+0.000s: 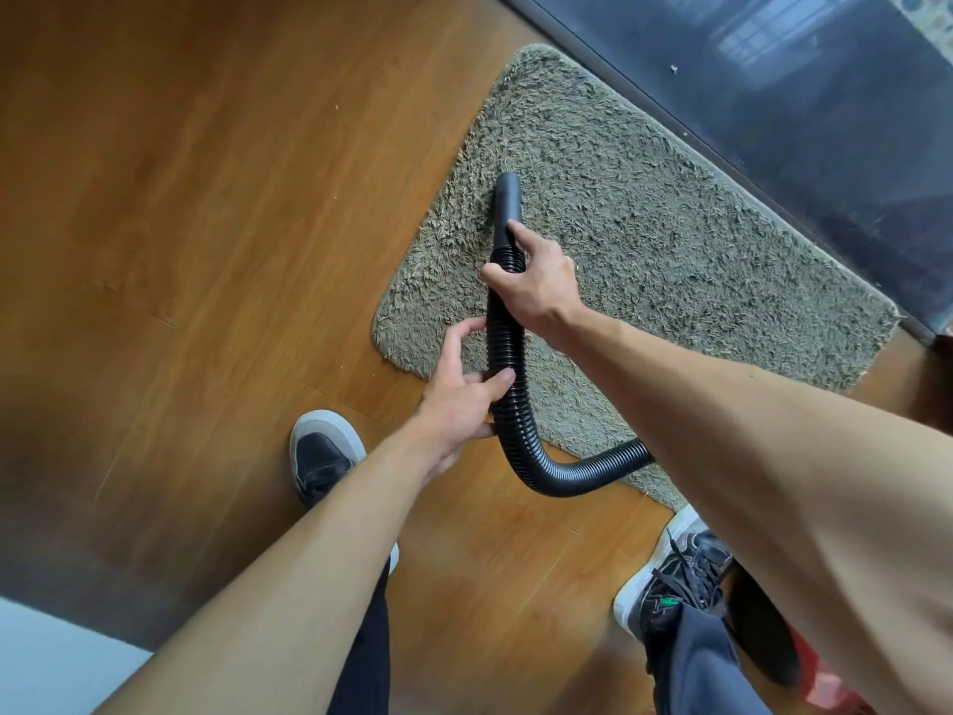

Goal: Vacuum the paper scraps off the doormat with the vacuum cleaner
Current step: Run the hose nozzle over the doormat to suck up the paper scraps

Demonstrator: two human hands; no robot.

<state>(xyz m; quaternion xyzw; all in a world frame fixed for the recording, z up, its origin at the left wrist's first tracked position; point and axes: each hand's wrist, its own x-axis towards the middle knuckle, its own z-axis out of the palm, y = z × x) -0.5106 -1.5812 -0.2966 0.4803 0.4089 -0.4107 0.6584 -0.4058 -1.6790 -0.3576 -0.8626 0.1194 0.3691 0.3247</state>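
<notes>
A shaggy grey-green doormat [670, 250] lies on the wooden floor against a dark threshold. The black ribbed vacuum hose [508, 353] curves up from the lower right, and its smooth black nozzle [506, 198] presses into the mat's left part. My right hand [536, 286] grips the hose just behind the nozzle. My left hand [459, 394] holds the hose lower down, thumb over the ribs. I see no paper scraps on the mat; a few tiny specks lie on the floor near its edge.
Brown wooden floor [206, 224] spreads to the left. A dark glossy threshold [825, 121] runs along the mat's far side. My two shoes [325, 456] [680, 575] stand at the mat's near edge. A red and black object [815, 678] sits at the lower right.
</notes>
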